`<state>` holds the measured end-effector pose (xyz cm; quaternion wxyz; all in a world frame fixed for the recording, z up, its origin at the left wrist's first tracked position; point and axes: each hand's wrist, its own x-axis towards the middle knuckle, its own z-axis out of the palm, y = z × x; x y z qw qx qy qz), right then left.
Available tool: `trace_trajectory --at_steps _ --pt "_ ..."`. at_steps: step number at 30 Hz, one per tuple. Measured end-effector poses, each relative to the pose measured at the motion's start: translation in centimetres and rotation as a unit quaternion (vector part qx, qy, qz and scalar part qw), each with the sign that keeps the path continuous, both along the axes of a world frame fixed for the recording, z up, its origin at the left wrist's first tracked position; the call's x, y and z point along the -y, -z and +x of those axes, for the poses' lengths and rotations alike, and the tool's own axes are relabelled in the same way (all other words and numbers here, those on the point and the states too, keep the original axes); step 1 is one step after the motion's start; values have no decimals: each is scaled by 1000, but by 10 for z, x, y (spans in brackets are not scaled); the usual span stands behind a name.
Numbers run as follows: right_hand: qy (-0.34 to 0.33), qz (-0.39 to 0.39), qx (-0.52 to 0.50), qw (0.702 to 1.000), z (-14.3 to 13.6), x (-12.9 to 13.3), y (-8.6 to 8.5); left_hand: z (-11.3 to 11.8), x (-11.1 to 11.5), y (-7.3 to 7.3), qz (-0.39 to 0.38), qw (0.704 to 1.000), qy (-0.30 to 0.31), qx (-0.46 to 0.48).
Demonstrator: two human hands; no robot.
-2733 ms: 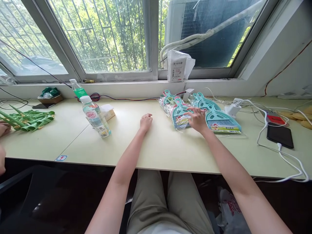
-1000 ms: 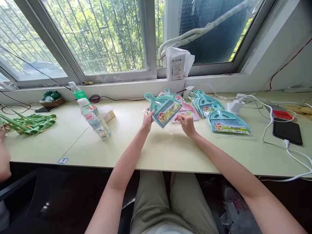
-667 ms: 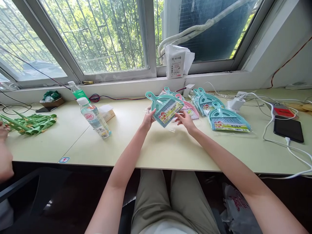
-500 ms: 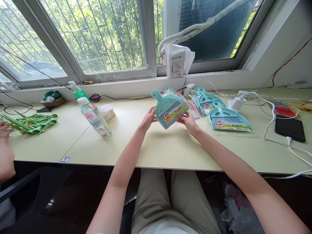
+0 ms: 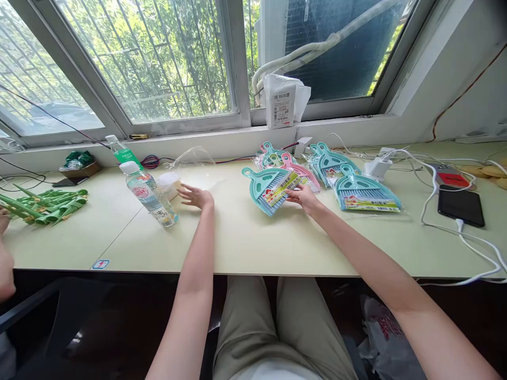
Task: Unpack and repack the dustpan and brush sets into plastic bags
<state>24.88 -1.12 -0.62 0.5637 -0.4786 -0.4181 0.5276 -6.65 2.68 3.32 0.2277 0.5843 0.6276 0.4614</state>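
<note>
My right hand (image 5: 303, 197) grips the edge of a teal mini dustpan and brush set (image 5: 263, 187) with a printed card, tilted low over the table. My left hand (image 5: 198, 197) is at the left with its fingers spread and nothing in them. Just beyond it is a blurred clear plastic bag (image 5: 196, 164), apart from the hand as far as I can see. A small tissue box (image 5: 169, 186) is beside those fingertips. Behind the held set lie a pink dustpan set (image 5: 303, 171) and a teal one (image 5: 270, 151).
More teal dustpan sets (image 5: 366, 191) in clear wrap lie on the right, near a white plug adapter (image 5: 378, 168), cables and a black phone (image 5: 461, 206). Two water bottles (image 5: 148, 194) stand left. Green plant-like pieces (image 5: 47, 206) lie near another person's hand (image 5: 3, 219).
My left hand has let go of the dustpan set and moved left, opening. A clear bag now shows near it. My right hand keeps the set, now lower and more tilted.
</note>
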Motion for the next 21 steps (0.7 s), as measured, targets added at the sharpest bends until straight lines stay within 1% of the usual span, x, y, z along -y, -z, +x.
trace_trajectory --at_steps 2,3,4,5,6,7,8,9,11,13,15,17,18,19,21 --pt "6 13 -16 1000 -3 1 0 8 -2 7 47 994 -94 8" --pt "8 22 -20 1000 -6 3 -1 15 -4 10 64 991 -118 22" --pt "7 34 -22 999 -8 4 -1 24 -6 13 63 991 -110 39" --pt "6 45 -23 999 -10 5 -2 33 -7 16 38 996 -60 63" --pt "4 54 -21 998 -12 5 -2 44 -8 18 -10 995 26 97" --pt "3 58 -20 998 -13 6 -3 54 -8 20 -72 980 119 144" --pt "1 55 -19 998 -13 5 -3 64 -6 20 -123 953 199 194" --pt "-4 43 -19 999 -12 5 -4 74 -3 20 -139 928 247 243" --pt "-20 9 -16 1000 -5 2 -7 86 4 18 -138 898 294 298" --pt "-40 -2 2 999 6 -1 -13 89 11 16 -127 890 316 302" --pt "-69 7 49 996 18 -2 -21 85 13 15 -132 887 338 284" --pt "-115 5 120 986 30 0 -31 78 10 17 -147 887 342 275" --pt "-139 -5 158 978 35 2 -36 74 6 19 -154 890 329 277" --pt "-158 -14 197 967 39 4 -41 69 1 21 -159 896 302 283" --pt "-191 -23 283 940 50 10 -48 59 -10 23 -148 918 212 301"
